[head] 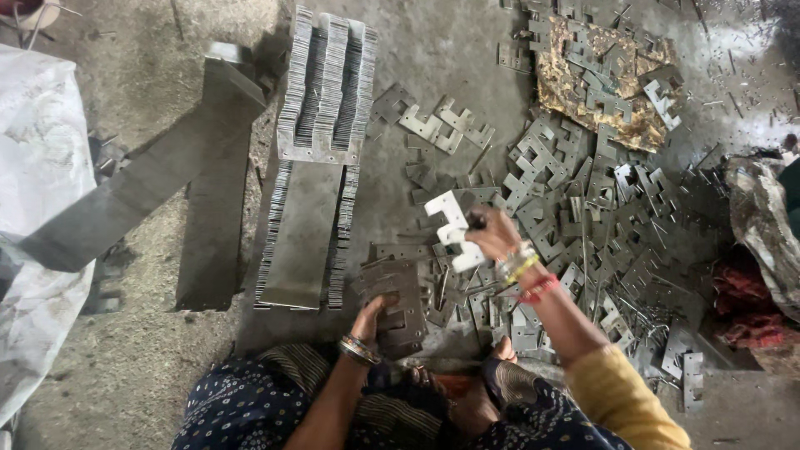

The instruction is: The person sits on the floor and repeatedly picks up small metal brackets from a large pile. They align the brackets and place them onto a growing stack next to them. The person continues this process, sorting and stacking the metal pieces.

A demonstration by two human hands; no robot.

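Stamped metal plate (450, 229), pale and notched, sits raised in your right hand (493, 236), held above the floor (450, 58) and the loose heap of like plates (600, 217) spread to your right. Your fingers (479, 222) are closed on its right edge, so the plate runs out to the left of them, its long axis tilted from upper left to lower right. Your left hand (372, 312) is lower and nearer your lap, fingers curled over the top of a small stack of plates (396, 300) standing just below and left of the raised one. That stack lies closer to the left hand than the right. Long packed rows of plates (327, 87) lie farther out.
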